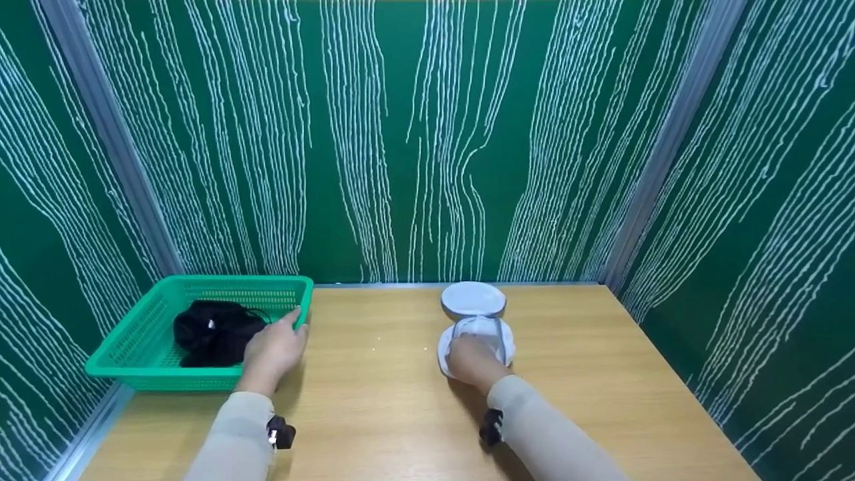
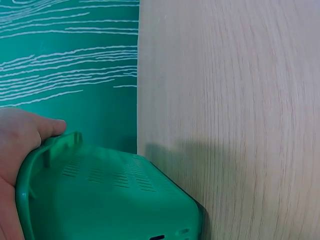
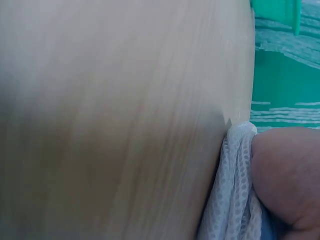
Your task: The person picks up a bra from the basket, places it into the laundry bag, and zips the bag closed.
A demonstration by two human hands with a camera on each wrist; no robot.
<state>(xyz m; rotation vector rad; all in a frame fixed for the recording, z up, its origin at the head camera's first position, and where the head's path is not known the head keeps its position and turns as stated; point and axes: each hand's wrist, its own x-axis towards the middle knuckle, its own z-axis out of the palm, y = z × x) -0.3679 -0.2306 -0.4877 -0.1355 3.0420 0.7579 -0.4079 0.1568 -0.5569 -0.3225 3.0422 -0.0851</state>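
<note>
My left hand point(image 1: 275, 351) grips the right rim of a green plastic basket point(image 1: 200, 382). In the left wrist view the thumb lies along the basket's outer rim. Inside the basket is a black, soft-looking bundle point(image 1: 217, 334) with a small white mark. My right hand point(image 1: 473, 361) reaches into a white mesh-fabric item point(image 1: 509, 344) with grey edging, which looks like an opened case with a rounded flap point(image 1: 473, 298) behind. The right wrist view shows folded white mesh point(image 3: 227, 192) against that hand. Its fingertips are hidden.
Both things stand on a wooden table point(image 1: 374, 414), near its back edge. Green panels point(image 1: 407, 200) with white wavy lines enclose the back and sides, joined by grey metal posts point(image 1: 658, 153). A few tiny pale specks point(image 1: 376, 339) dot the tabletop between the hands.
</note>
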